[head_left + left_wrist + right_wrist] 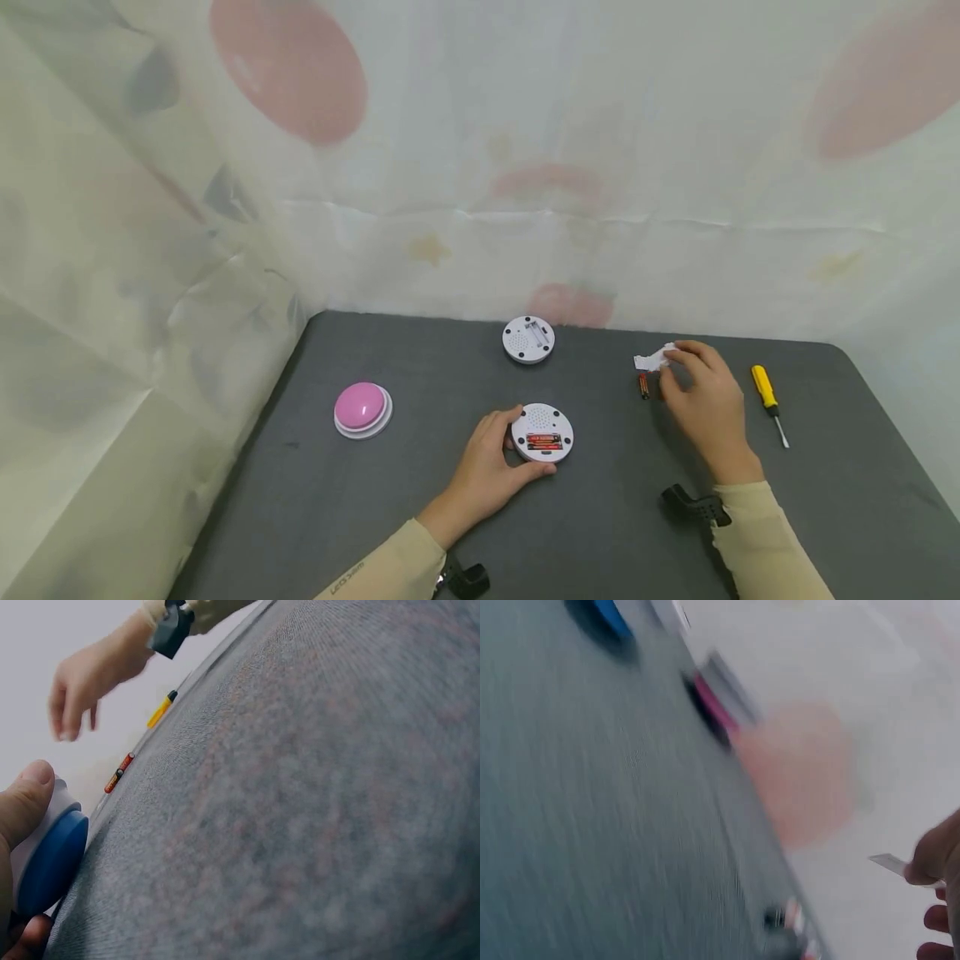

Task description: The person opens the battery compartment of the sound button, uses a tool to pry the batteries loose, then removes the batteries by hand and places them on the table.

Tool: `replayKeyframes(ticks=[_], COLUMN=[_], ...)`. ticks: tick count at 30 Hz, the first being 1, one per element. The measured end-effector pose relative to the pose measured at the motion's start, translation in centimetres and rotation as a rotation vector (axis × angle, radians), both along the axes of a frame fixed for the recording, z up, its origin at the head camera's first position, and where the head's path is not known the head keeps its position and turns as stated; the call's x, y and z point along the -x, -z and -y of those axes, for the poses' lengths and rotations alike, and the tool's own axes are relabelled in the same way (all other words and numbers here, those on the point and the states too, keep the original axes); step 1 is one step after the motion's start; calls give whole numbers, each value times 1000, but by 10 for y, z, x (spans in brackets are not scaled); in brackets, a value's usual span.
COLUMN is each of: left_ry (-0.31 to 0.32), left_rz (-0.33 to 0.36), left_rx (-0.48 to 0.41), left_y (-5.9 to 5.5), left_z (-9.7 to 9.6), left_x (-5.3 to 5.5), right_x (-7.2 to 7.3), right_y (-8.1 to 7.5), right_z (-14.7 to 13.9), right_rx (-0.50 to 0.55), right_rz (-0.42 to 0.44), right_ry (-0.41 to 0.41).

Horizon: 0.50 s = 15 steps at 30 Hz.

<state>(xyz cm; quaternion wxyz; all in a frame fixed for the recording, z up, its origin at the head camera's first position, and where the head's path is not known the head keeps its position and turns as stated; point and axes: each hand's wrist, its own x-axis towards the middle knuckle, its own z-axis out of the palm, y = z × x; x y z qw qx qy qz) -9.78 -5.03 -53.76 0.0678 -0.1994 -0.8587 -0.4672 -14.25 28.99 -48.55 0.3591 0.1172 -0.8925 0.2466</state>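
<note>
My left hand [483,467] grips a round white push-button light [531,419] by its rim, underside up. Red and black batteries [543,442] lie in its open compartment, and its blue dome [56,862] faces down in the left wrist view. Over the right part of the table, my right hand [707,412] pinches a small flat white piece [889,862] between thumb and fingers. White plastic [649,362] shows at its fingertips in the head view. Just below lie loose red and black batteries [643,386], seen end to end in the left wrist view.
Near the back edge a second white round light [528,340] lies underside up, its battery compartment uncovered. A pink-domed light [362,410] sits dome up at left. To the right lies a yellow-handled screwdriver [765,390]. Patterned curtains [450,167] hang behind the dark table [600,533].
</note>
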Motion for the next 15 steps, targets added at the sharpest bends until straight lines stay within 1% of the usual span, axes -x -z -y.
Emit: replayKeyframes(ticks=[4, 7, 10, 15], left_ry=[1, 2, 4, 2], left_rz=[4, 5, 9, 20], left_rx=[-3, -7, -8, -7], left_y=[0, 0, -1, -1], left_z=[0, -1, -1, -1], left_x=[-1, -1, -1, 0], right_x=[3, 4, 6, 8], right_y=[15, 23, 28, 32], right_z=[-26, -38, -44, -45], right_rx=[178, 252, 283, 292], right_rz=[133, 206, 246, 304], right_ry=[182, 270, 307, 325])
